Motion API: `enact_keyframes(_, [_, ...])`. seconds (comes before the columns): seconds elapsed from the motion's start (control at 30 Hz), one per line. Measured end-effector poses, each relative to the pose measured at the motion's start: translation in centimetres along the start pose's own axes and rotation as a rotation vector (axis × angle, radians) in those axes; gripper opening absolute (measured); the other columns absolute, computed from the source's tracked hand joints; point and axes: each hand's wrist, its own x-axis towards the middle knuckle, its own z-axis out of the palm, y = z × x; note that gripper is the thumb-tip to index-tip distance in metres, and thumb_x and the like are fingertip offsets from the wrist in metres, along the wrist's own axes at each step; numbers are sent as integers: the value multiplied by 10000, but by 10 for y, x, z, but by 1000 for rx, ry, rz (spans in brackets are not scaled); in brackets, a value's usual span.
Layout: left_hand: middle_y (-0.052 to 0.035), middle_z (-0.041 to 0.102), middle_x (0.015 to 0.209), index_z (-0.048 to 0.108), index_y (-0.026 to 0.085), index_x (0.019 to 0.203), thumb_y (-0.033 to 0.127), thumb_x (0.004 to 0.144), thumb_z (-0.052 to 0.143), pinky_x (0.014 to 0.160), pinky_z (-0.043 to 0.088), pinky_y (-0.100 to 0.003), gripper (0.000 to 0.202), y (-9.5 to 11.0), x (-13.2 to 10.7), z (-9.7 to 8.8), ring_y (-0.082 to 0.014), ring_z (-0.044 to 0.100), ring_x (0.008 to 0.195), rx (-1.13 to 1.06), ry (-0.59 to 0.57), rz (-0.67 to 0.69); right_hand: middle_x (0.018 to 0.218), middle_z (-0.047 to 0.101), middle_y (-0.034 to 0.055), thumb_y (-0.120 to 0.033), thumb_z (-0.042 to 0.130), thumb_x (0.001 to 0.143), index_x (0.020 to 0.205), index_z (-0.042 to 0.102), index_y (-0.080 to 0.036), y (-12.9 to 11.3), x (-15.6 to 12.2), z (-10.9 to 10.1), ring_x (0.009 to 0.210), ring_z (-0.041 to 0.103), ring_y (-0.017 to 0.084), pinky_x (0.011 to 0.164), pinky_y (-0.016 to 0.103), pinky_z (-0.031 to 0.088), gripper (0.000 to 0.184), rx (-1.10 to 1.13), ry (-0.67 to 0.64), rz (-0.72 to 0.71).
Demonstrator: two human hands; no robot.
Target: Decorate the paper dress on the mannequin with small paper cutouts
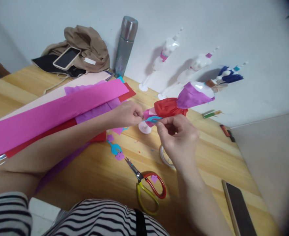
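Note:
A small blue paper cutout [154,119] stretches between my two hands. My left hand [131,113] is closed in a pinch at its left end. My right hand [180,136] pinches the other end between thumb and fingers. Just behind them, a white doll-shaped form on a round stand wears a purple paper top [195,95] and a red paper skirt [169,106], with pink paper lower down. Below my hands lie a blue paper cutout [115,148], purple paper flowers [119,156], and scissors [139,177] with red and yellow handles. A tape roll [164,155] is partly behind my right hand.
Pink paper [60,113] lies over red and purple sheets at left. Two more white forms [159,62] [193,68] stand by the wall, near a grey thermos [126,49]. A brown cloth [90,42] bears a phone [67,58]; another phone [239,208] lies at right.

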Motion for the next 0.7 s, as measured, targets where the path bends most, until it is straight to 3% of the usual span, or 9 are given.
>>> enact_keyframes(0.13, [13, 603, 595, 689, 106, 828, 42, 720, 584, 630, 433, -258, 164, -16, 8, -2, -139, 570, 601, -137, -109, -247, 648, 639, 4, -247, 651, 839, 716, 669, -228, 8, 0, 10, 534, 568, 167, 559, 326, 473, 126, -85, 42, 27])
enact_keyframes(0.23, [13, 633, 623, 682, 118, 931, 21, 679, 632, 665, 482, -272, 274, -24, 12, 3, -146, 599, 621, -294, -121, -346, 634, 648, 14, -275, 640, 851, 719, 689, -237, 10, -1, 14, 541, 589, 189, 562, 340, 463, 146, -168, 58, 11])
enact_keyframes(0.4, [-46, 736, 796, 705, 157, 770, 34, 666, 627, 772, 533, -268, 179, -32, 14, 13, -151, 686, 790, -752, -223, -336, 644, 667, 29, -253, 663, 867, 720, 703, -250, 8, -4, 15, 572, 606, 211, 577, 356, 436, 153, -285, 61, 3])
enact_keyframes(0.57, [-69, 765, 909, 752, 167, 817, 33, 677, 644, 891, 538, -326, 222, -42, 16, 22, -178, 710, 901, -1029, -342, -243, 646, 667, 17, -232, 644, 887, 755, 718, -233, 9, -6, 16, 548, 589, 181, 561, 329, 432, 152, -312, 70, -48])
enact_keyframes(0.7, [-68, 744, 920, 733, 152, 850, 78, 736, 706, 919, 531, -323, 138, -50, 15, 35, -159, 696, 892, -1159, -308, -222, 639, 663, 20, -235, 634, 910, 760, 715, -235, 12, -5, 17, 551, 581, 178, 561, 324, 421, 171, -319, 76, -79])
